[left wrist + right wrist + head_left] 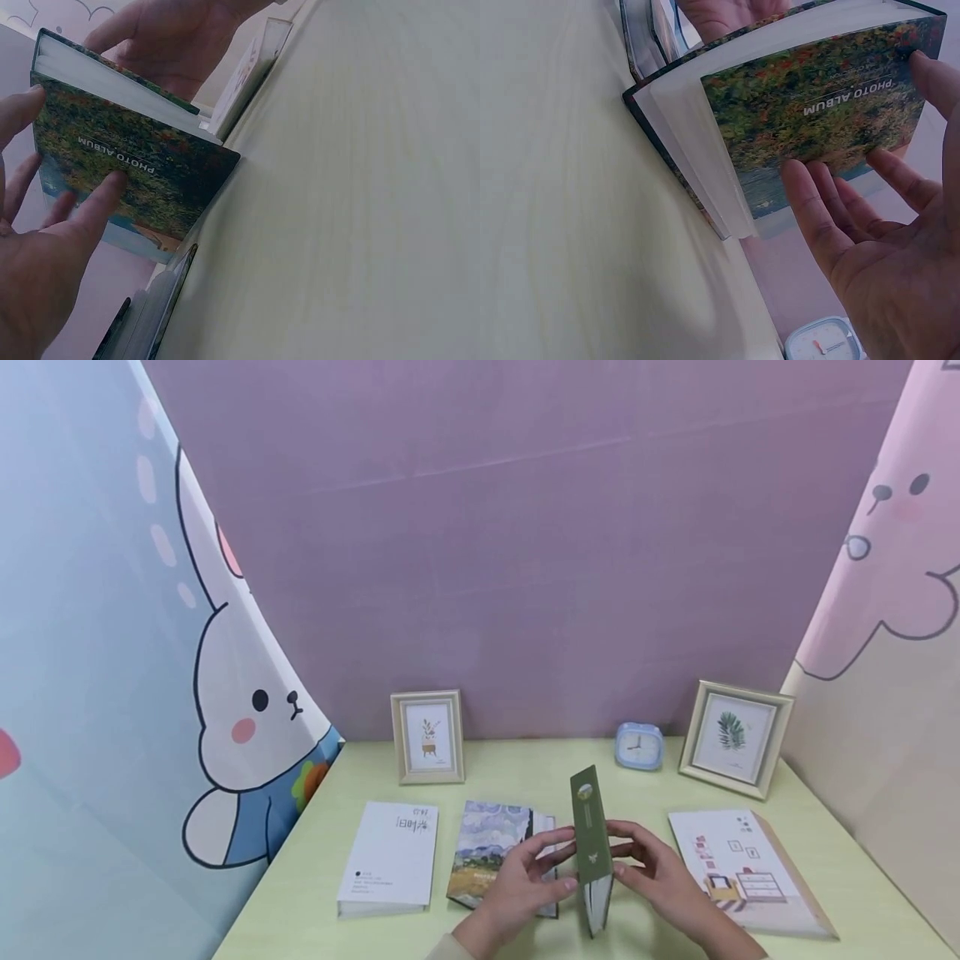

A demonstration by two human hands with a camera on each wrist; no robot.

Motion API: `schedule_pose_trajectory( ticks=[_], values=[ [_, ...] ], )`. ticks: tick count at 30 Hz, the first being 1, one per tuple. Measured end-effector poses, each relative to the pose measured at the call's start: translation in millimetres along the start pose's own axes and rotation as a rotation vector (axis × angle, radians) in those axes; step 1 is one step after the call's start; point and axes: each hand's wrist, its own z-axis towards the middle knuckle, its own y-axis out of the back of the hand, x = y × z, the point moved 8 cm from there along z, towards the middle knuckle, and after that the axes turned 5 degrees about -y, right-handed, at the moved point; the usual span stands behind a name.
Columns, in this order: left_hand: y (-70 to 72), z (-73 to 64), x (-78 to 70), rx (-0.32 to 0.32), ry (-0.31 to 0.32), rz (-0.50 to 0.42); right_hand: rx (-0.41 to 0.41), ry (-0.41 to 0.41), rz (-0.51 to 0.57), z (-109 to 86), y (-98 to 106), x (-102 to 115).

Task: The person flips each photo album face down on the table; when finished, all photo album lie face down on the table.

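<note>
Photo album (591, 822), green spine, is up on its edge between both hands, near edge of the counter (525, 768), about midway between the left and right edges. Spine faces up, a bit tilted; page ends face the person. Covers carry a flowery painted print, "PHOTO ALBUM" reads upside down in both wrist views. Right wrist view shows covers slightly spread, pages fanned. Can't tell if its low edge bears on the counter. Left hand (523, 878): grip spread wide, fingers mostly straight, fingertips on the left cover, not wrapped round anything. Right hand (660, 870): same deal on the right cover, fingers extended, thumb near a cover corner. So album sits between two spread hands. Left of it, partly behind the left hand, a landscape-painting album (486, 837) lies flat. Next one over, toward the left edge, a white-covered book (387, 858) with Chinese lettering, also flat. Near the right edge, a furniture-illustrated book (738, 868) with a tan strip, flat, well apart from the album. Back edge, left part: plant-pot picture frame (428, 737), upright. Back right corner: leaf picture frame (737, 739), leaning back, blue alarm clock (639, 746) just beside it. Purple backdrop (525, 568) behind the back edge.
</note>
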Motion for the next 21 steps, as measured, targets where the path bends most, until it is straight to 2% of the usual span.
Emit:
schedule_pose_trajectory(
  ticks=[5,10,17,21],
  values=[
    [3.3,-0.3,6.7,-0.024,0.062,0.061,0.015,-0.009,-0.002,-0.2,0.2,0.0],
    [3.7,0.9,9.5,-0.025,0.101,0.075,0.046,0.002,0.028,0.2,3.2,7.1],
    [5.2,5.0,9.7,-0.009,0.086,0.169,0.093,0.05,0.105,0.9,8.6,20.2],
    [4.6,6.9,11.9,0.002,0.103,0.208,0.105,0.034,0.129,-0.4,11.6,21.1]
  ],
)
